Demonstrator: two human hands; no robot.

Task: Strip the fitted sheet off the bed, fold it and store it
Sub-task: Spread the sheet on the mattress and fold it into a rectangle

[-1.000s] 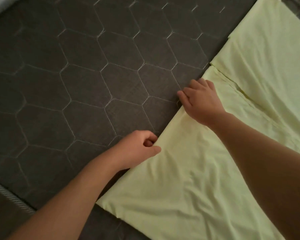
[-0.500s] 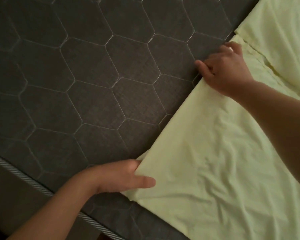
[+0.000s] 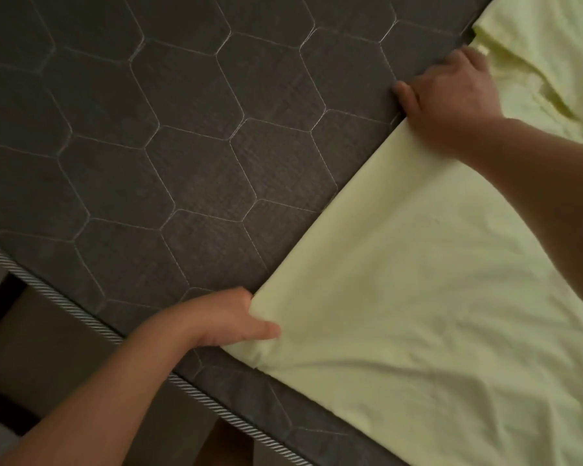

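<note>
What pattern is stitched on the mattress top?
Pale hexagon quilting lines on the dark grey mattress, seen best in the head view.

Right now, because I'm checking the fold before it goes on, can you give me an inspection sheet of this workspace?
Surface: bare dark grey mattress with hexagon quilting.
Job's things: pale yellow sheet lies folded on the mattress, wrinkled, its straight edge running diagonally between the hands.
Clutter: nothing seen.
Hands: left hand pinches the edge's near end; right hand grips its far end.
Cables: nothing seen.
Surroundings: striped piping along the mattress edge; dim floor beyond.
</note>
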